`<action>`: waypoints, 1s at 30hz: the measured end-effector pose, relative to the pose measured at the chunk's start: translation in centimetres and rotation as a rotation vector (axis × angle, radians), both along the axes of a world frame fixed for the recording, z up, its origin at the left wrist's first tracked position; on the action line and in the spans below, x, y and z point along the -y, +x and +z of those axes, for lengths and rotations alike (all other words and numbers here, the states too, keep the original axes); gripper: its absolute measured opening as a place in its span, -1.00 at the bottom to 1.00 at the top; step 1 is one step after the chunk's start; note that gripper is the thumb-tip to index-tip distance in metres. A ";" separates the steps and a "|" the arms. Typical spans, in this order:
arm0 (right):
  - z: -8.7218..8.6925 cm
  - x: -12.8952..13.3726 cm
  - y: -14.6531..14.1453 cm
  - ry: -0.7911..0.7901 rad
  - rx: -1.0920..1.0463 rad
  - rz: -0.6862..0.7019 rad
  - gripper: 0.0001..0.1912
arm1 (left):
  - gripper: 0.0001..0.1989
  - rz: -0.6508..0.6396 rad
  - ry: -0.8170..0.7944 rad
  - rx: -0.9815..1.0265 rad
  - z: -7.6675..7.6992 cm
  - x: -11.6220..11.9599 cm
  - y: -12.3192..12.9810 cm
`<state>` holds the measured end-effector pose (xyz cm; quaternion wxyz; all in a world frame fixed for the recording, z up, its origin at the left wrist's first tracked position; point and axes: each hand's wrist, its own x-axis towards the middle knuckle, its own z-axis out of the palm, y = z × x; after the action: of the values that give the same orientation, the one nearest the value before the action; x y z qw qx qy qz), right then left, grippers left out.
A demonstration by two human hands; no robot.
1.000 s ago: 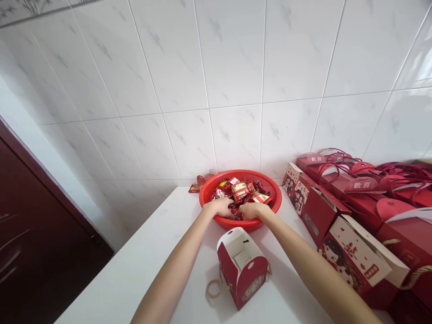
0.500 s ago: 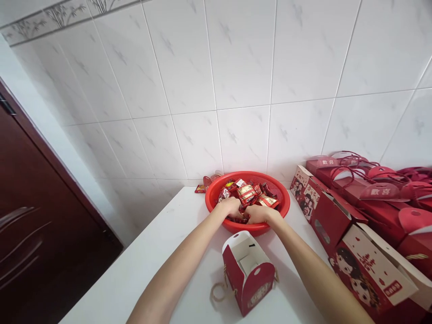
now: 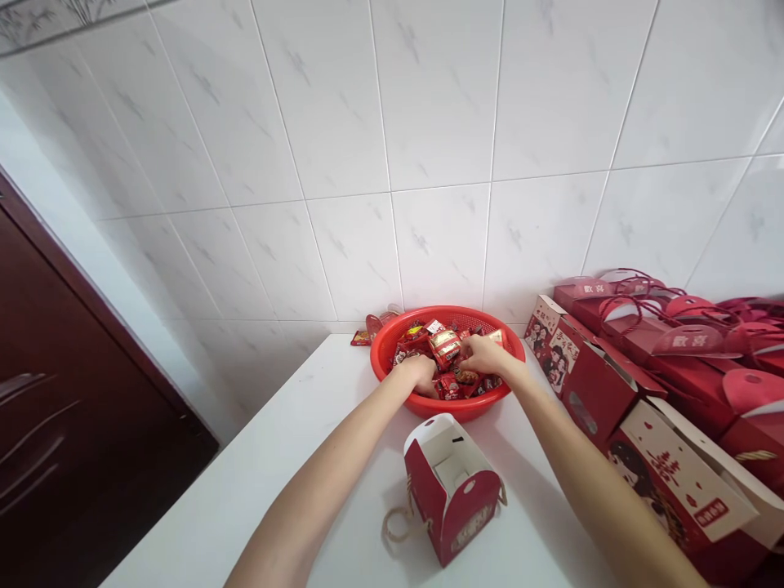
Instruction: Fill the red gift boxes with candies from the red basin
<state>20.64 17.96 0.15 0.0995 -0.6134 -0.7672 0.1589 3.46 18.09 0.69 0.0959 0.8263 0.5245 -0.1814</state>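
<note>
A red plastic basket [image 3: 456, 412] full of wrapped sweets [image 3: 446, 347] stands against the wall. Inside its left part is my left hand [image 3: 420, 374], its fingertips hidden among the wrappers. My right hand [image 3: 483, 356] reaches over the right part, fingers bent down at the sweets beside a gold and red packet; what it may hold is too small to tell. Nearer to me, between my forearms, stands an open dark red box [image 3: 456, 490] with a white inside and a string handle at its sides.
Red gift boxes with cords [image 3: 661, 351] crowd the right side, with printed boxes [image 3: 679, 474] before them. Behind the basket's left rim lies a small red packet [image 3: 360, 337]. The tiled wall [image 3: 441, 237] closes off the back of the white table [image 3: 275, 482].
My right hand has moved up and back within the basket, away from my left hand, uncovering sweets near the front. My left hand has stayed about where it was.
</note>
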 end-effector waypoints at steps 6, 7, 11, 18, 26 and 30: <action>-0.7 -1.5 1.7 -0.157 0.118 0.021 -0.26 | -0.70 -0.027 -0.018 0.037 0.1 0.1 -0.2; -0.7 -1.6 1.5 -0.174 0.172 0.030 -0.17 | -0.72 -0.031 -0.024 0.043 0.0 0.0 -0.2; -0.6 -1.5 0.9 -0.137 0.313 0.122 -0.23 | -0.74 -0.030 -0.041 0.061 -0.2 -0.1 -0.2; -0.5 -1.2 1.3 -0.152 0.094 0.105 -0.55 | -0.74 -0.027 -0.047 0.078 -0.3 -0.1 -0.3; -0.3 -0.3 1.0 -0.128 -0.023 0.145 -0.56 | -0.51 -0.067 -0.014 0.111 -0.9 -0.3 -0.5; -0.3 -0.2 1.0 -0.125 -0.061 0.167 -0.49 | -0.47 -0.063 -0.008 0.163 -0.9 -0.2 -0.6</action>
<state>21.69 18.14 -0.14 0.0707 -0.5474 -0.8007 0.2329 2.89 18.32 -0.18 0.1357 0.8541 0.4880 -0.1183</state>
